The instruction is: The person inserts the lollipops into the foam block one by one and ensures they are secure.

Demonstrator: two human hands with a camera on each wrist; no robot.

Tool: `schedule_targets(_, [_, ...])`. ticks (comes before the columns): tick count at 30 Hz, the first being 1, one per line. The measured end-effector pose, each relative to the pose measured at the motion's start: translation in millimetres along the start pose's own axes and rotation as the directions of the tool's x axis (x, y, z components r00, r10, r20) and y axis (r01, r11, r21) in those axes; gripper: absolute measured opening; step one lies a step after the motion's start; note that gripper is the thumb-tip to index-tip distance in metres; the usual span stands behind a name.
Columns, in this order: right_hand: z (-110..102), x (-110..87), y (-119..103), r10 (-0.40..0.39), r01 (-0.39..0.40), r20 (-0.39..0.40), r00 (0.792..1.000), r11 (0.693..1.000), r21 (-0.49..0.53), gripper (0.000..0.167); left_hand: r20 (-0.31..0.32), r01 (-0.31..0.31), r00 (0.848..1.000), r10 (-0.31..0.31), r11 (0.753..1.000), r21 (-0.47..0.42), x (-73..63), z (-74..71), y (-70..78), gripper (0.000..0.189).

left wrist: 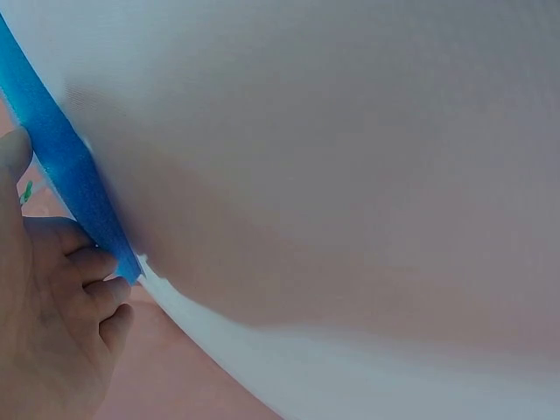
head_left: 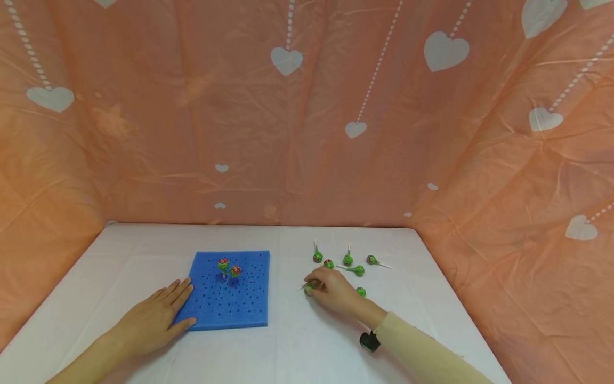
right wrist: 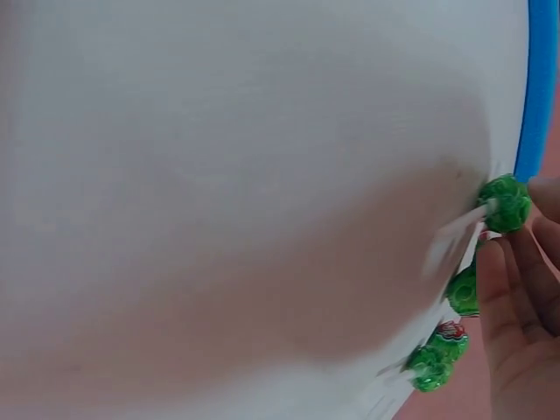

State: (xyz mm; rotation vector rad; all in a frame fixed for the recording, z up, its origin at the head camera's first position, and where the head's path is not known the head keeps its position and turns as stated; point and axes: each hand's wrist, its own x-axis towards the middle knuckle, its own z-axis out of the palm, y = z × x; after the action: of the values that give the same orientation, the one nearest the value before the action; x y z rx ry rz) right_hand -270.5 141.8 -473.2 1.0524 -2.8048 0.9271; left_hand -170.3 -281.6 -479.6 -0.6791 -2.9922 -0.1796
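Observation:
My left hand [head_left: 155, 320] rests on the left edge of a blue foam block [head_left: 249, 314] dotted with small holes, its fingers extended. In the left wrist view its fingertips lie along the side of the foam. Two lollipops in green and red wrappers, one of them this lollipop [head_left: 223, 264], stand upright in the block. To the right of the foam, my right hand [head_left: 333, 290] pinches a green-wrapped lollipop [right wrist: 506, 203] by its candy head, low over the table. Its white stick [head_left: 302, 286] points left in the head view.
Several more lollipops lie loose around and beyond my right hand, among them one lollipop [head_left: 372, 260] at the far right. A white cloth [head_left: 288, 352] covers the table. Orange curtains [head_left: 316, 176] with white hearts enclose the back and sides.

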Motion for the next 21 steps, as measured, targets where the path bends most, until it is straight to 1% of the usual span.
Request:
schedule_targets(7, [1.3,-2.5,4.8,0.032,-0.031,0.046,0.998,0.999,-0.004,0.022,0.0,-0.002,1.0,0.002,1.0,-0.001,0.1,-0.6,0.3,0.078])
schedule_targets(16, [2.5,-3.4,5.5,0.024,-0.024,0.046,0.999,1.0,0.003,0.02,-0.014,-0.005,1.0,0.005,1.0,0.006,-0.3,0.4,-0.1,0.078])
schedule_targets(19, [3.2,-3.3,6.1,0.026,-0.026,0.047,0.999,1.0,0.008,0.02,-0.012,-0.002,1.0,0.002,1.0,0.011,0.0,1.6,-0.7,0.078])
schedule_targets(21, [3.4,-3.2,6.7,0.022,-0.023,0.042,0.999,1.0,0.011,0.02,0.0,0.01,1.0,-0.01,1.0,0.006,-0.1,1.7,-0.4,0.079])
